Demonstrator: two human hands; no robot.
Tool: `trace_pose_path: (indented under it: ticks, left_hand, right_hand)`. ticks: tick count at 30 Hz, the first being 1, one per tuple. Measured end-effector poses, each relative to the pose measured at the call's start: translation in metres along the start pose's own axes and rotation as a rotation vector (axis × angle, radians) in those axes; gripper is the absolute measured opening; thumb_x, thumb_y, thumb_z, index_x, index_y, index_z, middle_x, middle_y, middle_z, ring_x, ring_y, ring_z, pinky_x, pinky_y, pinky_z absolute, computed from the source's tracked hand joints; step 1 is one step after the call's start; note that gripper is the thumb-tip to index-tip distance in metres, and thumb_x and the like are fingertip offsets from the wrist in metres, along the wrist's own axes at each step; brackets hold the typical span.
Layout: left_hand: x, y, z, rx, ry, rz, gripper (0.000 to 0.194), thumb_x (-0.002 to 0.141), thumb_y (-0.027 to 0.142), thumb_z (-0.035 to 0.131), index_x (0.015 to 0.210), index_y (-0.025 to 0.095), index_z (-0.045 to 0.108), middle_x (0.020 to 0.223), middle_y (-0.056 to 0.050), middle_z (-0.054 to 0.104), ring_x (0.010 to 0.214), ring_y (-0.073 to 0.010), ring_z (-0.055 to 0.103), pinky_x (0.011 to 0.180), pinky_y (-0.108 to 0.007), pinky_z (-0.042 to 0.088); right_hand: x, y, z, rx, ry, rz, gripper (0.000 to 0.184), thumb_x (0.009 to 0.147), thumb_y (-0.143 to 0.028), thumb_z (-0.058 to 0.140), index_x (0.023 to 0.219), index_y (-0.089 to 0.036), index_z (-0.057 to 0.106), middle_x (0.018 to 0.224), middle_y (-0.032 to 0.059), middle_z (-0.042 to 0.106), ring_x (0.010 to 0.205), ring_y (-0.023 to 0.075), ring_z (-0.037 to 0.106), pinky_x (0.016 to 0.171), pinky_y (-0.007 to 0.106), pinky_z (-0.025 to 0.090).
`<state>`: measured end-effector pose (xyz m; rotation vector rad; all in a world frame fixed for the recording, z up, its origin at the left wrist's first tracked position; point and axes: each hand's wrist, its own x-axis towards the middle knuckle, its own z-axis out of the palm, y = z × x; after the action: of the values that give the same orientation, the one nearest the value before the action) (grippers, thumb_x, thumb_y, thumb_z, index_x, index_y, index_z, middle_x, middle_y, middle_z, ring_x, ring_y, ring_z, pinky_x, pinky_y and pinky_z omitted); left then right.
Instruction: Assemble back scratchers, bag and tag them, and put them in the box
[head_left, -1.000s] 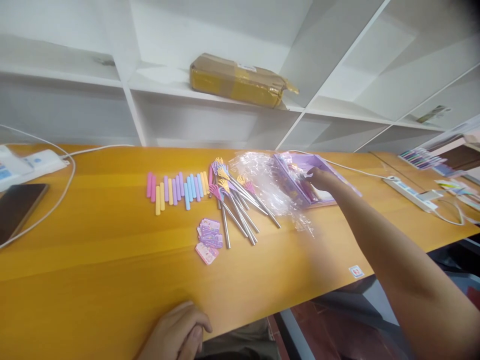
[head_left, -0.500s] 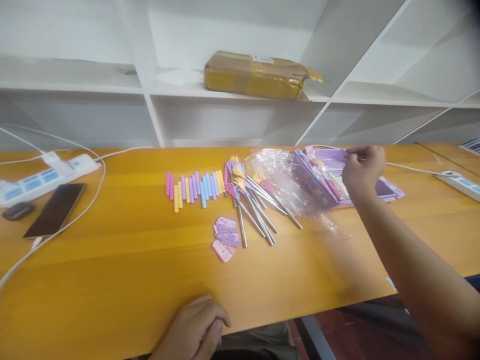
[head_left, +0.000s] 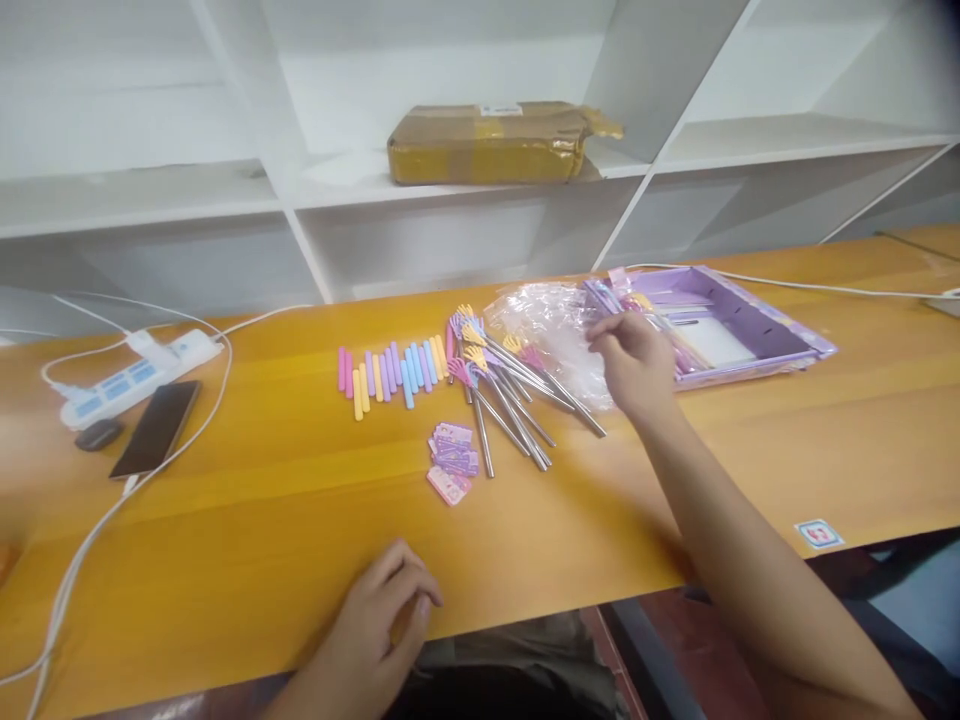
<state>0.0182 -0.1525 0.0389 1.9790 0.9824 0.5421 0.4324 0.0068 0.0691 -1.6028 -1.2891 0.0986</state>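
Observation:
My right hand [head_left: 637, 365] is over the near left side of a purple open box [head_left: 780, 350], fingertips pinched together; what is in them, if anything, I cannot make out. Packaged pink and yellow pieces [head_left: 686, 352] lie in the box, partly behind the hand. Crumpled clear plastic bags [head_left: 551, 325] lie left of it. My left hand [head_left: 390, 610] rests at the table's front edge, holding nothing, fingers loosely bent and thumb apart. Between the hands lie metal rods with small hand-shaped heads, like back scratchers [head_left: 517, 415]. Coloured sticks [head_left: 386, 373] form a row beside them, with small purple cards [head_left: 454, 450] nearer me.
A power strip [head_left: 142, 375], a phone [head_left: 157, 428], a dark mouse [head_left: 98, 434] and white cables [head_left: 214, 400] occupy the left side. A taped carton [head_left: 487, 145] sits on the white shelf [head_left: 337, 190] behind. A sticker [head_left: 819, 533] is at the front right edge.
My right hand has moved left, from over the middle of the purple box to its left side. The left hand's thumb and fingers have parted slightly. The camera view has shifted.

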Motion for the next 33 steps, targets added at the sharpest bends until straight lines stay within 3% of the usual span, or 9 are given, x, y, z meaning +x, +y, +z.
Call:
trace_pose_path:
  ticks: [3, 8, 11, 14, 19, 27, 33]
  left_hand:
    - [0.024, -0.009, -0.047, 0.172, 0.115, 0.054, 0.025, 0.109, 0.028, 0.048, 0.100, 0.024, 0.071, 0.097, -0.005, 0.065, 0.090, -0.0198, 0.066, 0.084, -0.032, 0.053]
    - [0.112, -0.063, -0.137, 0.390, 0.441, -0.044, 0.017, 0.100, 0.025, 0.055, 0.097, 0.023, 0.072, 0.099, -0.005, 0.064, 0.095, -0.0227, 0.065, 0.089, -0.036, 0.053]
    - [0.158, -0.100, -0.165, 0.416, 0.630, -0.156, 0.011, 0.094, 0.020, 0.057, 0.099, 0.020, 0.067, 0.102, -0.006, 0.062, 0.096, -0.0233, 0.064, 0.096, -0.040, 0.053]
    - [0.183, -0.128, -0.168, 0.415, 0.728, -0.198, 0.006, 0.095, 0.024, 0.061, 0.099, 0.020, 0.060, 0.100, -0.006, 0.059, 0.090, -0.0226, 0.062, 0.095, -0.043, 0.055]
    - [0.188, -0.151, -0.157, 0.406, 0.747, -0.186, 0.031, 0.087, 0.033, 0.079, 0.100, 0.022, 0.053, 0.102, -0.004, 0.059, 0.082, -0.0195, 0.060, 0.087, -0.040, 0.056]
    - [0.188, -0.160, -0.160, 0.420, 0.762, -0.173, 0.020, 0.092, 0.023, 0.067, 0.108, 0.021, 0.055, 0.112, -0.008, 0.062, 0.088, -0.0212, 0.064, 0.093, -0.044, 0.057]
    - [0.188, -0.163, -0.156, 0.461, 0.735, -0.179, 0.037, 0.080, 0.013, 0.073, 0.113, 0.020, 0.057, 0.117, -0.011, 0.063, 0.104, -0.0265, 0.066, 0.105, -0.048, 0.056]
  right_hand:
    - [-0.019, -0.001, 0.020, 0.006, -0.101, -0.100, 0.016, 0.091, -0.018, 0.052, 0.092, -0.022, 0.067, 0.093, 0.0053, 0.072, 0.080, 0.0196, 0.063, 0.078, 0.033, 0.051]
    - [-0.057, -0.015, 0.047, -0.216, -0.393, -0.426, 0.013, 0.100, -0.023, 0.056, 0.093, -0.022, 0.067, 0.098, 0.0084, 0.072, 0.084, 0.0222, 0.064, 0.078, 0.035, 0.046]
    - [-0.073, -0.018, 0.056, -0.315, -0.471, -0.545, 0.021, 0.104, -0.032, 0.059, 0.087, -0.021, 0.066, 0.093, 0.0081, 0.069, 0.082, 0.0223, 0.062, 0.076, 0.035, 0.043]
    - [-0.081, -0.017, 0.059, -0.384, -0.496, -0.600, 0.024, 0.104, -0.035, 0.062, 0.084, -0.021, 0.065, 0.090, 0.0081, 0.067, 0.080, 0.0224, 0.060, 0.074, 0.036, 0.040]
    - [-0.080, -0.013, 0.059, -0.427, -0.471, -0.574, 0.026, 0.104, -0.035, 0.063, 0.082, -0.022, 0.063, 0.089, 0.0078, 0.068, 0.077, 0.0218, 0.059, 0.071, 0.036, 0.039]
    - [-0.079, -0.008, 0.061, -0.471, -0.453, -0.577, 0.026, 0.102, -0.036, 0.065, 0.082, -0.021, 0.067, 0.087, 0.0084, 0.069, 0.075, 0.0220, 0.060, 0.072, 0.037, 0.039]
    - [-0.083, -0.007, 0.071, -0.508, -0.421, -0.574, 0.028, 0.098, -0.033, 0.065, 0.074, -0.021, 0.066, 0.079, 0.0077, 0.070, 0.070, 0.0215, 0.061, 0.069, 0.037, 0.039]
